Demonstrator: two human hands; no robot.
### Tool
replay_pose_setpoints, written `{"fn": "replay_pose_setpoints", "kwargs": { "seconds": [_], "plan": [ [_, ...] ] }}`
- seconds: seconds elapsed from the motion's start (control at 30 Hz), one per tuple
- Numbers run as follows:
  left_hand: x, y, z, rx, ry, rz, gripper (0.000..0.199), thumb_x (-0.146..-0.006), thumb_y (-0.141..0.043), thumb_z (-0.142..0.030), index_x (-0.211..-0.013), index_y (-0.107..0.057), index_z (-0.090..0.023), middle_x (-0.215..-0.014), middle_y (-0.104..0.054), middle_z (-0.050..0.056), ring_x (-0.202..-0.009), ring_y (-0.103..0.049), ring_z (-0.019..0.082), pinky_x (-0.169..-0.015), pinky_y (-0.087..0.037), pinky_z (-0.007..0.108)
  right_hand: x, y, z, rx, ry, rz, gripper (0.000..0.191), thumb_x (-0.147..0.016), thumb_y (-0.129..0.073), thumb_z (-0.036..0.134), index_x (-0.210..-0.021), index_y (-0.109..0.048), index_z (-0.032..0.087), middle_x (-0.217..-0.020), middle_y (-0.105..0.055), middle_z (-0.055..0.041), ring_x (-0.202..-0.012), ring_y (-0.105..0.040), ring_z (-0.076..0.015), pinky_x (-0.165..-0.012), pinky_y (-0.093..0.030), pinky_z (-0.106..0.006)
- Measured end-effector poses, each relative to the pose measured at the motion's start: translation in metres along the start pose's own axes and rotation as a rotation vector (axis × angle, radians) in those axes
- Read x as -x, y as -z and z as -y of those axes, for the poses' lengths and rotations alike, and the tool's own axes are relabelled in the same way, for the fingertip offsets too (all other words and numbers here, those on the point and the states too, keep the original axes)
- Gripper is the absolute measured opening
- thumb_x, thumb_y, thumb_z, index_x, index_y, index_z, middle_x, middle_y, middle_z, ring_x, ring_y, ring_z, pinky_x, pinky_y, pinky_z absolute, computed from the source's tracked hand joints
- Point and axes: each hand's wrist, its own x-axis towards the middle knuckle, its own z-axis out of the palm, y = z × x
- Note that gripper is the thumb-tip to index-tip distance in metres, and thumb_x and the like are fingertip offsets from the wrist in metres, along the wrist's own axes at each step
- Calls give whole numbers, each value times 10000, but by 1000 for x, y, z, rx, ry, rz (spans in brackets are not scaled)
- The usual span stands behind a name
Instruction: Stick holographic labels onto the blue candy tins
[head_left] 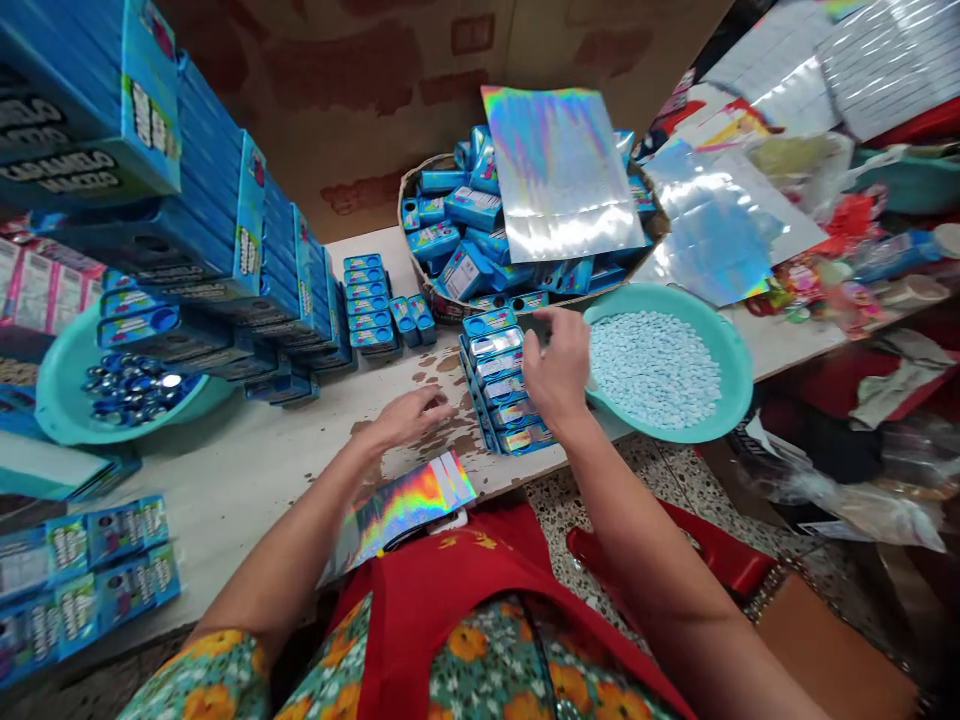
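Observation:
My right hand (pixel 559 365) is over the right side of a row of small blue boxes (pixel 501 385) on the white table. Its thumb and forefinger are apart near the upper boxes, with nothing visible between them. Shiny silver strips lie on several of these boxes. To the left of the row, my left hand (pixel 414 415) hovers over the worn tabletop, its fingers loosely curved and apart, holding nothing that I can see. Below it, by the table's front edge, lies a rainbow-silver foil sheet (pixel 412 500) with white strips at one end.
Right of the boxes stands a turquoise bowl (pixel 739 365) of pale blue candies. Behind is a carton (pixel 409 230) of blue boxes with a foil sheet (pixel 570 175) on top. Tall stacks of blue boxes (pixel 210 220) and another turquoise bowl (pixel 56 390) are at left.

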Motion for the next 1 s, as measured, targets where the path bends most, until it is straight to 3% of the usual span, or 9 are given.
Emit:
{"fn": "replay_pose_setpoints", "kwargs": {
  "seconds": [0.07, 0.13, 0.2, 0.33, 0.43, 0.63, 0.77, 1.0],
  "plan": [
    [32, -1, 22, 122, 80, 193, 340, -726, -588, -461, -947, -634, -207, -893, -653, 40, -794, -566, 185, -634, -382, 227, 31, 6, 19, -132, 102, 82, 213, -848, -448, 190, -1036, -546, 213, -1047, -567, -90, -995, -517, -230, -847, -416, -388],
    [59, -11, 41, 154, 153, 283, 305, -702, -609, -440, -863, -642, -183, -754, -622, 15, -675, -524, 155, -565, -349, 214, 67, -3, 32, -285, 207, 340, 212, -874, -429, 179, -1026, -563, 242, -985, -592, -56, -953, -546, -196, -825, -449, -345],
    [74, -25, 55, 116, 180, 225, 263, -744, -547, -415, -715, -614, -163, -608, -527, -12, -583, -441, 126, -529, -300, 212, 104, -26, 34, -301, 274, 584, 226, -875, -450, 165, -1048, -579, 231, -1006, -605, -59, -977, -549, -190, -843, -462, -329],
    [76, -44, 66, 72, 164, 86, 321, -808, -418, -371, -603, -535, -153, -545, -408, -31, -558, -353, 107, -527, -254, 216, 152, -77, 7, 1, 397, 874, 320, -839, -564, 218, -1159, -566, 209, -1246, -541, -102, -1121, -476, -274, -901, -441, -438],
    [71, -46, 68, 70, 185, 72, 306, -799, -412, -365, -620, -533, -148, -567, -425, -29, -575, -362, 105, -539, -258, 218, 163, -83, -12, 107, 519, 1013, 393, -864, -536, 233, -1255, -499, 216, -1348, -476, -92, -1195, -423, -282, -944, -399, -486],
    [69, -45, 70, 89, 248, 48, 293, -778, -412, -373, -680, -569, -146, -605, -491, -12, -595, -398, 120, -538, -279, 224, 152, -66, -13, 53, 506, 1060, 279, -830, -593, 225, -1109, -592, 218, -1346, -486, -65, -1217, -421, -238, -982, -377, -421],
    [70, -45, 68, 63, 204, 45, 290, -778, -404, -357, -666, -571, -148, -606, -499, -9, -597, -410, 122, -551, -289, 227, 150, -76, -8, 72, 410, 985, 430, -835, -589, 255, -1252, -498, 203, -1356, -471, -101, -1222, -424, -245, -986, -372, -440],
    [68, -49, 70, 66, 279, 9, 267, -740, -411, -320, -674, -598, -142, -616, -528, -3, -617, -433, 129, -564, -290, 232, 159, -81, -16, 107, 525, 1056, 344, -843, -568, 220, -1185, -564, 193, -1328, -503, -100, -1219, -427, -270, -973, -377, -470]
  ]
}}
